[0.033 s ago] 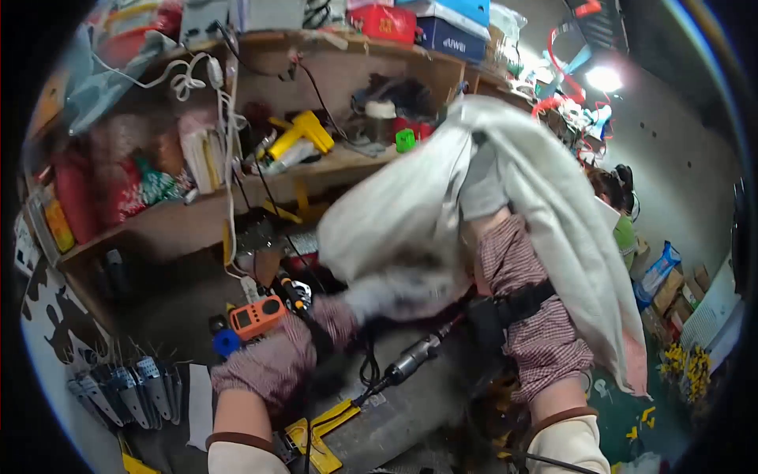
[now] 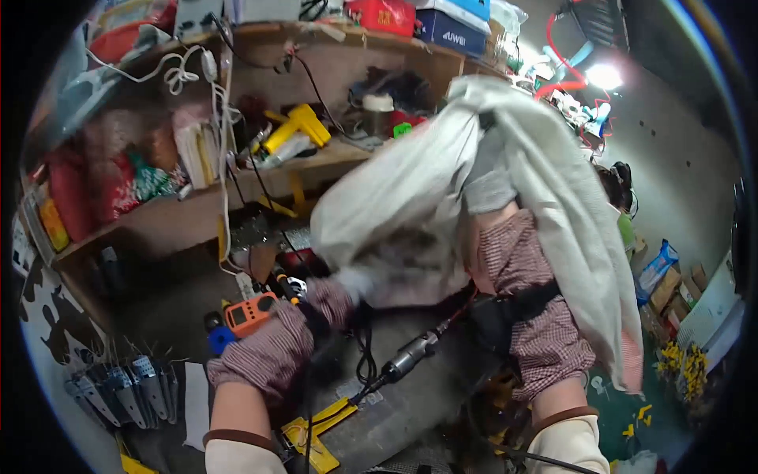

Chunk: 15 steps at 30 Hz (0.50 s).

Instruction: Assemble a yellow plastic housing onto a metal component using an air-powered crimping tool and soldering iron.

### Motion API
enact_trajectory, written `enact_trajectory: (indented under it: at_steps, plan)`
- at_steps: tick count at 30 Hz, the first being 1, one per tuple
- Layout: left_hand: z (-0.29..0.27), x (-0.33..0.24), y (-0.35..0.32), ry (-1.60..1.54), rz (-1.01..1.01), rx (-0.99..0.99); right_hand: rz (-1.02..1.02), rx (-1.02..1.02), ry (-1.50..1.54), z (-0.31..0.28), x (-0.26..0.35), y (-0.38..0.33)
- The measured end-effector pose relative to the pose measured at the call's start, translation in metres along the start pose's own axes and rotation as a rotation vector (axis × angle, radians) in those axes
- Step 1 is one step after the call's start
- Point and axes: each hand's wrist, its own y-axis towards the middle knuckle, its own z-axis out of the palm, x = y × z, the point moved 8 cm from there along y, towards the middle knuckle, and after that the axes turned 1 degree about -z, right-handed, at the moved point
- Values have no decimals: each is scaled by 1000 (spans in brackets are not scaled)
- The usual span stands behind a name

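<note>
My right hand (image 2: 488,178), in a grey glove, is raised with a large off-white cloth (image 2: 564,197) hanging from it. The cloth is gathered at its top and falls on both sides of the forearm; it hides the right fingers, which appear closed on it. Low at the cloth's left part is my left hand (image 2: 365,286), in a pale glove and smeared by motion, so its fingers cannot be made out. Checked sleeve covers with black straps wrap both forearms. By the left forearm lies an orange handheld meter (image 2: 251,314).
Below the hands a metal cylindrical tool (image 2: 410,355) with a cable rests over the bench, near a yellow bracket (image 2: 316,442). Shelves (image 2: 347,154) behind hold a yellow glue gun (image 2: 298,130) and bags. Metal strips (image 2: 126,387) stand at left. Another person (image 2: 616,186) is at far right.
The cloth's gathered top has risen slightly. My left hand has shifted a little to the left and stays blurred. The view has tilted slightly.
</note>
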Motion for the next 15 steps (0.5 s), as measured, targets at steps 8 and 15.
enact_trajectory:
  at_steps: [8, 15]
  plan:
    - [19, 39, -33, 1297, 601, 120, 118, -48, 290, -68, 26, -2]
    - [-122, 42, -15, 1448, 183, -336, -283, 113, -837, 10, 69, 13]
